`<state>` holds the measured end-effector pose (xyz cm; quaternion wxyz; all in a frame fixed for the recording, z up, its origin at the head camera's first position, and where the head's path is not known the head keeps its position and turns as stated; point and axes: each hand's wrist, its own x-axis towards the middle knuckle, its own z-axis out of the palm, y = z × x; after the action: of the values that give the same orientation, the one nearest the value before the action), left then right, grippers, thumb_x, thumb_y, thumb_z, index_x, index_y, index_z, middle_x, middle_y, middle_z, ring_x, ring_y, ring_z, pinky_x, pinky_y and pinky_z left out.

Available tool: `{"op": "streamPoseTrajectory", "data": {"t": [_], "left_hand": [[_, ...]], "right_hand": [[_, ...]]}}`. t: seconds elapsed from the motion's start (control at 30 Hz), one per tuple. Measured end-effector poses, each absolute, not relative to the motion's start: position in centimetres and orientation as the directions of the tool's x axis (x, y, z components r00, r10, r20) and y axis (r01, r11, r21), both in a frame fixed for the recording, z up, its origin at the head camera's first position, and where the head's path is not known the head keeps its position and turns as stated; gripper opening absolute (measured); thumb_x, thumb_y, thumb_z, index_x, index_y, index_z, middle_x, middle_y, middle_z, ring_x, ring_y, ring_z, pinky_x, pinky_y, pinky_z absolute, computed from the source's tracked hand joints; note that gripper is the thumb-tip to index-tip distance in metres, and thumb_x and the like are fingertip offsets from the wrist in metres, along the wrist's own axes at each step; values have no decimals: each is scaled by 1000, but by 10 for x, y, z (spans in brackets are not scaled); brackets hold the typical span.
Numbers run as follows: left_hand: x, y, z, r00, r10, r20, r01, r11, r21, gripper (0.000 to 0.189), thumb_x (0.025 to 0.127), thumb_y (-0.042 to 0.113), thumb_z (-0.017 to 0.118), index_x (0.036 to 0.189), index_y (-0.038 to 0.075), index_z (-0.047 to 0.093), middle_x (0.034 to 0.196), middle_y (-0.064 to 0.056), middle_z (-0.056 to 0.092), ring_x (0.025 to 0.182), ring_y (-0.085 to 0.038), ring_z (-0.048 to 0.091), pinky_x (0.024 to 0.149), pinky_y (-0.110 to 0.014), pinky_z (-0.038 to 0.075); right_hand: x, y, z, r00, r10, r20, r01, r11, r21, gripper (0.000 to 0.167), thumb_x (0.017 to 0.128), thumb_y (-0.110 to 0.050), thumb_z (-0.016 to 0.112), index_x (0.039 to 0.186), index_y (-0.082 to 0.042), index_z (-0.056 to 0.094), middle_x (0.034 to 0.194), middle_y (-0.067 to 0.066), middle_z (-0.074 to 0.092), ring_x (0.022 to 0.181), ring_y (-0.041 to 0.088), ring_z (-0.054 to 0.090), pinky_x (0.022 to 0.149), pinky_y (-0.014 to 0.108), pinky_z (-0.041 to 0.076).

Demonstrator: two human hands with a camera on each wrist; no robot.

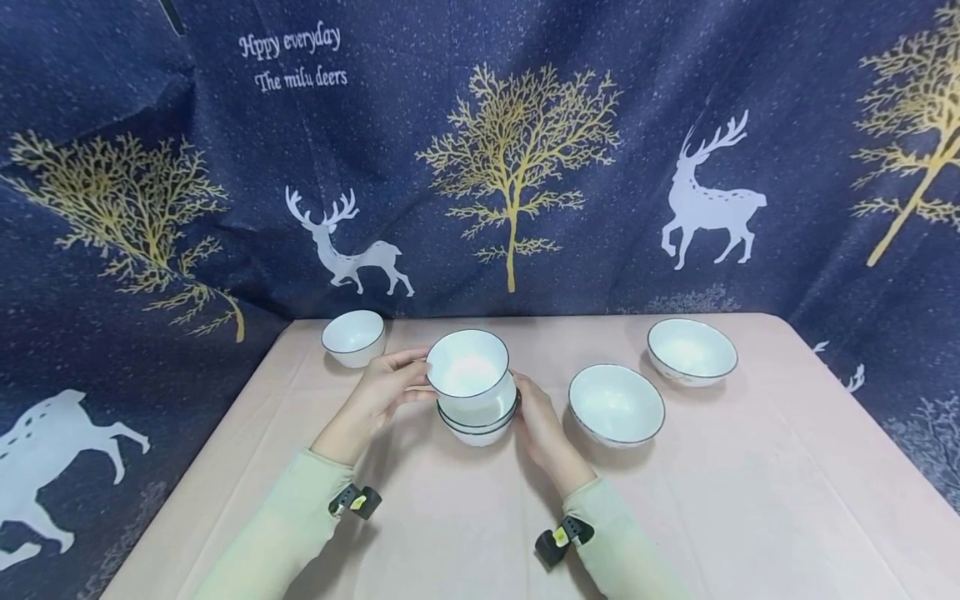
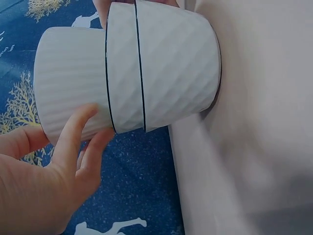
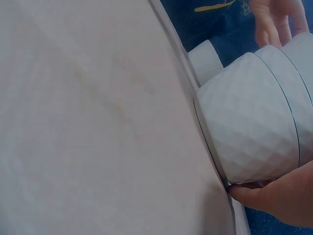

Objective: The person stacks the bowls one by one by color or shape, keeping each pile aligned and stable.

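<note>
My left hand (image 1: pixel 381 393) grips a white bowl with a dark rim (image 1: pixel 468 363), its fingers along the left side. In the left wrist view this ribbed bowl (image 2: pixel 68 73) sits partly within the mouth of two nested bowls. Those stacked bowls (image 1: pixel 480 437) stand upright on the table and have a diamond-patterned outside (image 3: pixel 244 122). My right hand (image 1: pixel 542 417) holds the stack from the right, fingers curving round behind the rim. In the right wrist view its thumb lies low by the stack's base.
A small white bowl (image 1: pixel 354 335) stands at the back left of the pink-covered table (image 1: pixel 750 500). To the right are two wider bowls, one nearer (image 1: pixel 617 405) and one farther back (image 1: pixel 692 350). A dark blue cloth with deer and trees (image 1: pixel 585 167) hangs behind.
</note>
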<state>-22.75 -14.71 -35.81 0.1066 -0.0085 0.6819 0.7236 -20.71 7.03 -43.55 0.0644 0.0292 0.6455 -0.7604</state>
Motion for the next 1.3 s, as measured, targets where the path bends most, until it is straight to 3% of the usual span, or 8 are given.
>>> {"op": "streamPoseTrajectory", "data": {"t": [0.6, 0.97, 1.3], "left_hand": [[-226, -146, -357, -982, 130, -135, -133, 18, 991, 40, 90, -4, 58, 129, -11, 53, 113, -23, 61, 79, -16, 66, 76, -34, 63], [-229, -146, -364, -980, 141, -140, -128, 88, 988, 40, 87, -7, 61, 126, -11, 55, 123, -29, 56, 82, -17, 67, 75, -31, 63], [-234, -144, -366, -980, 163, -112, -87, 156, 984, 37, 87, -7, 62, 123, -14, 57, 115, -29, 60, 81, -18, 67, 75, -33, 63]], "right_hand": [[-209, 71, -432, -990, -39, -137, 141, -138, -980, 53, 104, -37, 28, 147, -8, 37, 155, 10, 29, 145, 26, 21, 121, 43, 22], [-209, 71, -436, -988, -47, -149, 154, -136, -979, 54, 105, -35, 25, 148, -4, 33, 155, 13, 27, 144, 29, 21, 120, 43, 25], [-208, 69, -434, -987, -25, -158, 160, -115, -980, 54, 105, -36, 23, 148, -4, 33, 155, 14, 28, 144, 29, 23, 118, 43, 28]]}}
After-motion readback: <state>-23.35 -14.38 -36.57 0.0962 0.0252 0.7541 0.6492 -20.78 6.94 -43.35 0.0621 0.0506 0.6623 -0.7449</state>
